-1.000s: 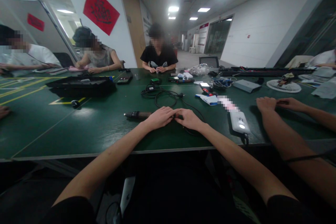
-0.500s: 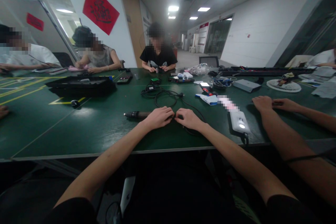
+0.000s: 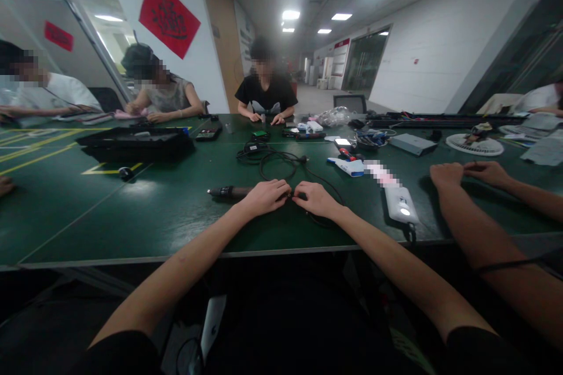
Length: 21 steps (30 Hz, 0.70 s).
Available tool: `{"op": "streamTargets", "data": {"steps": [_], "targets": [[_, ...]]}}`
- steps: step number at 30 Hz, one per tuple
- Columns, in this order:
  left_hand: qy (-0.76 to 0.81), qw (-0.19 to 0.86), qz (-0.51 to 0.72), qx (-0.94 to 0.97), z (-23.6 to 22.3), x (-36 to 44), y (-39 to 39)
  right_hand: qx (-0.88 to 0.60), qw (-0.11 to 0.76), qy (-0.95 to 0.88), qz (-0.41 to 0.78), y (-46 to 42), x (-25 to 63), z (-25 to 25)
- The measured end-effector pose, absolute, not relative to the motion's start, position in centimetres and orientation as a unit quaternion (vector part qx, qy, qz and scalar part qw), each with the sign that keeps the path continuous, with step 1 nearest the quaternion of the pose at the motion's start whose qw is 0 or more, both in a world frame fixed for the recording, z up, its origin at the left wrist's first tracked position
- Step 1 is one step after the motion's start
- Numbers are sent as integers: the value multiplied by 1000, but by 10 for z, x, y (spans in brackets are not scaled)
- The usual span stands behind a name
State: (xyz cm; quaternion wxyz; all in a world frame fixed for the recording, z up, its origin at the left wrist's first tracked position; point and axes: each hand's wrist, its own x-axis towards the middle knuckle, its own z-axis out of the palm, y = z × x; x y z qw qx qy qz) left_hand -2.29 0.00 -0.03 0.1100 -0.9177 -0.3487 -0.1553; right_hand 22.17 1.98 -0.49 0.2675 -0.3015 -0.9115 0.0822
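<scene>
The power screwdriver point(image 3: 229, 191) lies on the green bench point(image 3: 132, 222), directly before the person, its narrow tip directed to the left and its rear portion covered by the hands. The left hand point(image 3: 266, 196) is palm down, fingers curled over the tool's rear body. The right hand point(image 3: 317, 198) is bent inward at the rear end, thumb and fingers drawn together, its fingertips just beside those of the left. A small dark part shows between the two sets of fingertips; whether the right hand pinches it cannot be determined.

A black cable point(image 3: 251, 152) lies in loops beyond the hands, with its plug point(image 3: 303, 159) resting on the bench. To the right are a blue-and-white carton point(image 3: 349, 166) and a white box point(image 3: 401, 205) with a dark cord at its near end. To the left, well apart from the screwdriver, stands a black tray point(image 3: 136, 146), with a small round object point(image 3: 126, 173) near it. A co-worker's hand point(image 3: 446, 174) rests on the bench at far right. A person in a black shirt point(image 3: 266, 94) sits opposite, both hands at the bench top.
</scene>
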Motion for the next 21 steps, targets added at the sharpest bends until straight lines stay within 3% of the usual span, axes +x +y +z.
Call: {"op": "streamTargets", "data": {"steps": [21], "targets": [[-351,121,-138,-918,1,-21,-2,-299,268,-912,79,22,222,-7]]}}
